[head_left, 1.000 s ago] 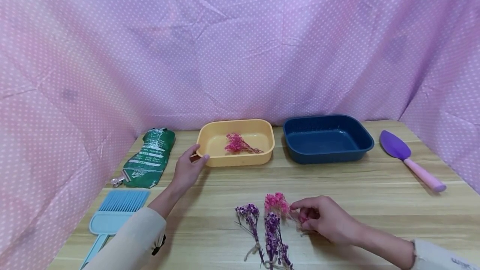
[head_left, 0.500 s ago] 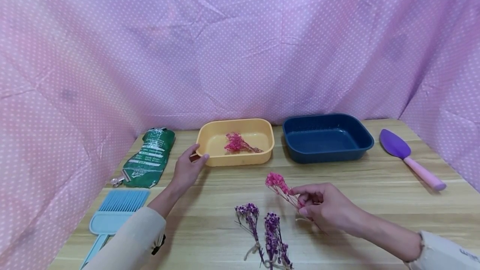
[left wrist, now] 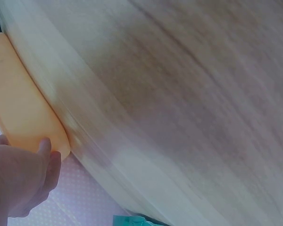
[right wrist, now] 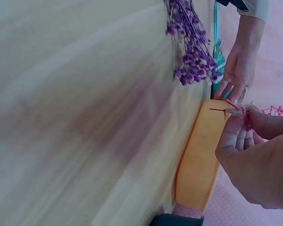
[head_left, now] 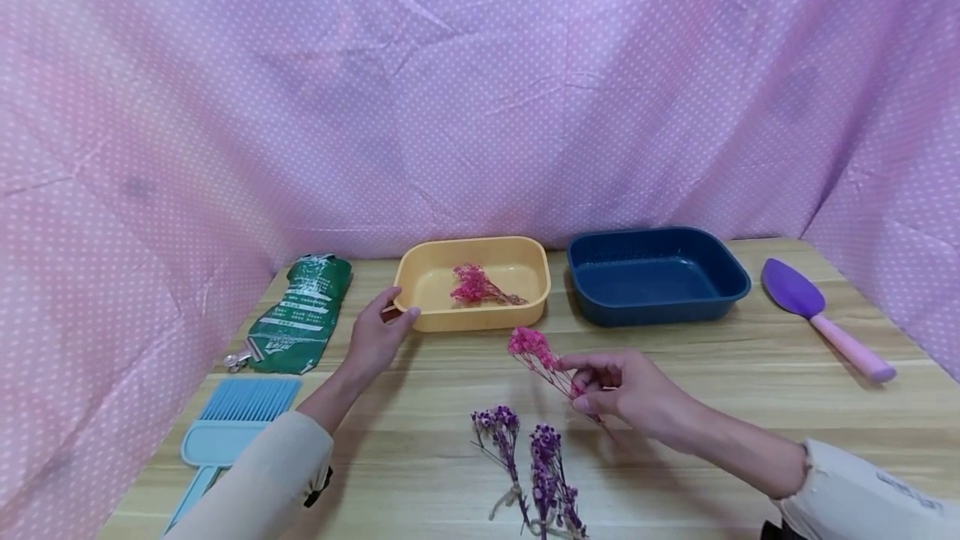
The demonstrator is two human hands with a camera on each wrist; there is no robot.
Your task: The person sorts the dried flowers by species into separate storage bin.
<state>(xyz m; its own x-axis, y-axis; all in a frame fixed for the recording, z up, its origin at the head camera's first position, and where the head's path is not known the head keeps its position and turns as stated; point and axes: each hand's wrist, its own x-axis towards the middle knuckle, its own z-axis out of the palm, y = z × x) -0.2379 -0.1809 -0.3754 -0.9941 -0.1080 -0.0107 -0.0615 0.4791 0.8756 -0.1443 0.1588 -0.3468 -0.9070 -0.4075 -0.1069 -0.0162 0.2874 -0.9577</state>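
My right hand [head_left: 633, 394] pinches a small bunch of pink dried flowers [head_left: 531, 346] between thumb and fingers, held above the table with the blooms pointing to the back left. In the right wrist view, its tied stems [right wrist: 233, 111] stick out past the fingertips. My left hand [head_left: 375, 336] grips the front left corner of a yellow tray [head_left: 480, 322], thumb at the front wall and fingers at the left side. Another pink dried flower bunch [head_left: 472, 284] lies inside that tray. Two purple dried flower bunches [head_left: 498, 427] [head_left: 546, 461] lie on the table, tied with twine.
A dark blue tray [head_left: 652, 312] stands right of the yellow one. Farther right lies a purple spatula [head_left: 793, 288] with a pink handle. At left are a green packet [head_left: 303, 311] with a metal clip and a light blue brush [head_left: 228, 440]. Polka-dot cloth hangs behind.
My right hand has lifted the pink dried flowers from beside the purple bunches and carried them up, forward and a little left. My left hand has stayed on the yellow tray.
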